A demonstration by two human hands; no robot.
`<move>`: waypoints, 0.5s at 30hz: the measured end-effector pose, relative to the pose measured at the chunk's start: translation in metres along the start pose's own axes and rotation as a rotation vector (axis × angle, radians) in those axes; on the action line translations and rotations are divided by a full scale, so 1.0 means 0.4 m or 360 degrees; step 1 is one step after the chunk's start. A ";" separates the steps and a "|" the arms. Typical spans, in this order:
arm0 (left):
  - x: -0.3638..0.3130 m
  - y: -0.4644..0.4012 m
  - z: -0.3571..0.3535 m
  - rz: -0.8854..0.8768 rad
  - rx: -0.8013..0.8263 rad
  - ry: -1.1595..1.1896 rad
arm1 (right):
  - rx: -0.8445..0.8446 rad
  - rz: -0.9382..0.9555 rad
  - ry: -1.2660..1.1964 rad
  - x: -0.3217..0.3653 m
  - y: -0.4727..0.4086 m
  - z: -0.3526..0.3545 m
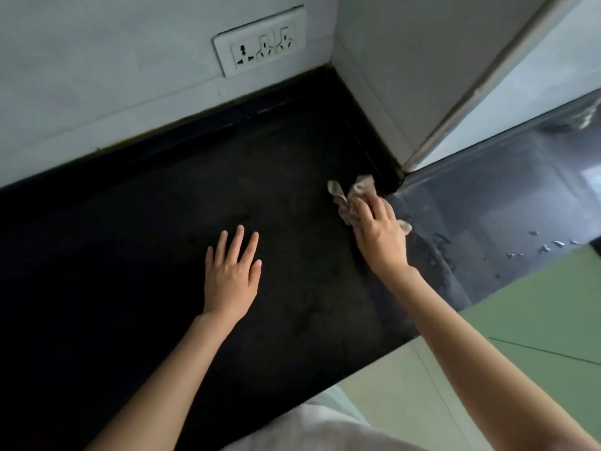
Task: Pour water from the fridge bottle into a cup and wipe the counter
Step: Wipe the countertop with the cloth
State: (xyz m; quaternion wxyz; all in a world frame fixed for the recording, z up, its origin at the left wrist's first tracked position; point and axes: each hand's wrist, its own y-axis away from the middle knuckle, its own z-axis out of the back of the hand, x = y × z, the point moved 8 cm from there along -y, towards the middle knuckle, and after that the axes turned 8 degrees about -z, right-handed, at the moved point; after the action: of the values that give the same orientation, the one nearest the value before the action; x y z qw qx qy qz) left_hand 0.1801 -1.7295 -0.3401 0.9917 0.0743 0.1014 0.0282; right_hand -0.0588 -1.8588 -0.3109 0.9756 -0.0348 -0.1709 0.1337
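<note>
My right hand [379, 231] presses a small crumpled pale cloth [346, 198] onto the black counter [162, 222], close to the corner where the white wall juts out. Flat on the counter to the left lies my left hand [232, 275], palm down, fingers spread, holding nothing. Water drops [546, 245] glisten on the shinier counter stretch at the right. No bottle or cup is in view.
A white socket plate [260, 40] is set in the tiled back wall. A wall corner with a metal edge strip [455, 115] stands at the right. Pale green cabinet fronts [536, 336] lie below the counter's front edge.
</note>
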 end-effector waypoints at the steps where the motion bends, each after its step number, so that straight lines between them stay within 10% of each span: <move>1: 0.000 0.001 0.000 -0.0007 0.0008 -0.0009 | 0.0019 0.0008 0.0013 0.019 -0.059 -0.015; 6: 0.002 -0.002 0.003 -0.0016 0.0063 -0.0018 | 0.0075 -0.0094 0.0034 0.046 -0.198 -0.027; 15: 0.001 0.001 0.009 -0.0024 0.0048 -0.0040 | -0.0241 -0.0471 -0.0010 -0.164 0.217 0.110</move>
State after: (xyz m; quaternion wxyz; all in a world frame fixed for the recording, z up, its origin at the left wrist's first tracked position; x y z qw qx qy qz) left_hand 0.1811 -1.7296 -0.3365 0.9918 0.0890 0.0898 0.0183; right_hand -0.1550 -1.7924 -0.3006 0.9786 -0.0823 -0.1868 -0.0247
